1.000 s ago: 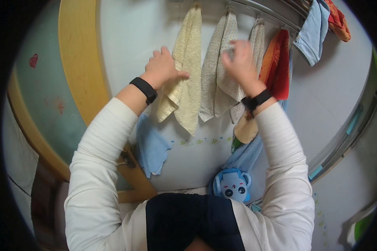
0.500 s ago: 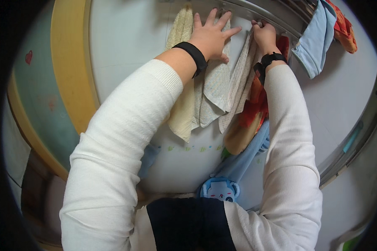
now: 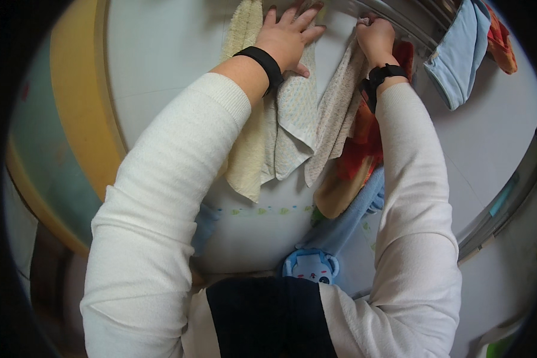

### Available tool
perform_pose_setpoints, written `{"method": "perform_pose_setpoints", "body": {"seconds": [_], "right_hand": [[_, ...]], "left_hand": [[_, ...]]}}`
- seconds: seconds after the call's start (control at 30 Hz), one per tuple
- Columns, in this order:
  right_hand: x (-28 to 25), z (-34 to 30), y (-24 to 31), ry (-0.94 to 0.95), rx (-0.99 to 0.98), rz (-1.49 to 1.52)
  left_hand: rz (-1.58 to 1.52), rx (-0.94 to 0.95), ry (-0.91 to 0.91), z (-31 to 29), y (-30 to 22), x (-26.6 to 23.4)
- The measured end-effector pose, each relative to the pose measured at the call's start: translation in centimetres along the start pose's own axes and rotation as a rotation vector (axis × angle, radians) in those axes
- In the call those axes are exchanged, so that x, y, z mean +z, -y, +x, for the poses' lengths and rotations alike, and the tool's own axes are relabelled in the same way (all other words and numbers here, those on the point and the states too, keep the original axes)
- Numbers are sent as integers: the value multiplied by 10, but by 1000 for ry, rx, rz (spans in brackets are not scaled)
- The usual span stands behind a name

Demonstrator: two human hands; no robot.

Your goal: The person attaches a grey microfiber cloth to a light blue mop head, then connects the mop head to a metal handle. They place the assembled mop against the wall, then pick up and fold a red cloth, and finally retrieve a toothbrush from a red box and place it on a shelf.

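My left hand [image 3: 283, 40] is open, its fingers spread flat over the tops of the hanging towels. Beneath it hang a pale yellow towel [image 3: 244, 161] and a white towel with a light dotted pattern [image 3: 296, 107]. Closed fingers of my right hand [image 3: 377, 40] pinch the upper corner of a brown-speckled towel [image 3: 337, 107], close below the metal rail [image 3: 400, 25]. Behind that wrist hangs a red and orange cloth [image 3: 361, 152], partly hidden by my forearm. Exactly how the towels attach at the top is covered by my hands.
A light blue cloth [image 3: 459, 59] and an orange-red cloth [image 3: 500, 45] hang at the upper right. Lower down is a blue towel with an animal face [image 3: 309, 265]. A yellow-framed door edge [image 3: 80, 77] stands at left, against the white tiled wall [image 3: 155, 48].
The whole view has shifted a little, so the towels and my left hand appear slightly further left. My left fingers stay spread, and my right hand keeps its pinch.
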State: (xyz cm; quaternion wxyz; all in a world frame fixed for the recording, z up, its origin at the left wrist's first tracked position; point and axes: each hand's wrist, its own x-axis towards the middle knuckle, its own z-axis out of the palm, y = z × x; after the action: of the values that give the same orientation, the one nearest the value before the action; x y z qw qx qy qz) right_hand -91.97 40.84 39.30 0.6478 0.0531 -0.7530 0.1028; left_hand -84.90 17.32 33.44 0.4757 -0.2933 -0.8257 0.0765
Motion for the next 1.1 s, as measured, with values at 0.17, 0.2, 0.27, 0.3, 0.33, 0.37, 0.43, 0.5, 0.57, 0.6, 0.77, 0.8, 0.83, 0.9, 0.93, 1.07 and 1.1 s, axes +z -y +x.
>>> {"method": "perform_pose_setpoints", "body": {"seconds": [0.17, 0.2, 0.27, 0.3, 0.33, 0.37, 0.43, 0.5, 0.57, 0.6, 0.77, 0.8, 0.83, 0.9, 0.93, 1.07, 1.1], "right_hand": [[-3, -4, 2, -12, -112, 342], [-3, -5, 4, -8, -123, 458], [-14, -11, -2, 21, -38, 437], [-21, -14, -8, 26, -77, 439], [-33, -11, -19, -59, 69, 151], [-36, -15, -30, -280, 121, 155], [-46, -10, -62, -433, -162, -121], [-49, 4, -88, -190, -190, -290], [-45, 7, -107, 3, -102, -276], [-43, 8, -113, 37, 17, -176], [-36, 11, -117, 80, -24, -268], [-36, 13, -117, 135, -84, -463], [-37, 15, -118, 206, -169, -699], [-38, 23, -123, 239, -324, -881], [-39, 27, -127, 263, -415, -993], [-36, 37, -146, 55, -574, -746], [-34, 39, -149, 39, -473, -574]], "left_hand": [[-44, -34, 31, 0, 5, 14], [-63, -32, 4, -1, 7, 17], [-88, -31, 7, 2, 10, 24], [-101, -32, 6, 4, 11, 26], [-94, -24, -12, 4, 12, 29], [-85, -16, -27, 3, 13, 32], [-75, -16, -48, 2, 13, 35], [-75, -29, -54, 1, 12, 37], [-56, -38, -41, 0, 11, 36], [-43, -43, -37, 0, 11, 35], [-22, -38, -6, -1, 11, 32], [-17, -38, 3, 0, 11, 32], [-18, -43, 7, 0, 11, 32], [-21, -45, 15, 1, 10, 32], [-28, -45, 23, 2, 10, 32], [-11, -72, 72, 9, 7, 33], [-7, -75, 64, 9, 8, 34]]}}
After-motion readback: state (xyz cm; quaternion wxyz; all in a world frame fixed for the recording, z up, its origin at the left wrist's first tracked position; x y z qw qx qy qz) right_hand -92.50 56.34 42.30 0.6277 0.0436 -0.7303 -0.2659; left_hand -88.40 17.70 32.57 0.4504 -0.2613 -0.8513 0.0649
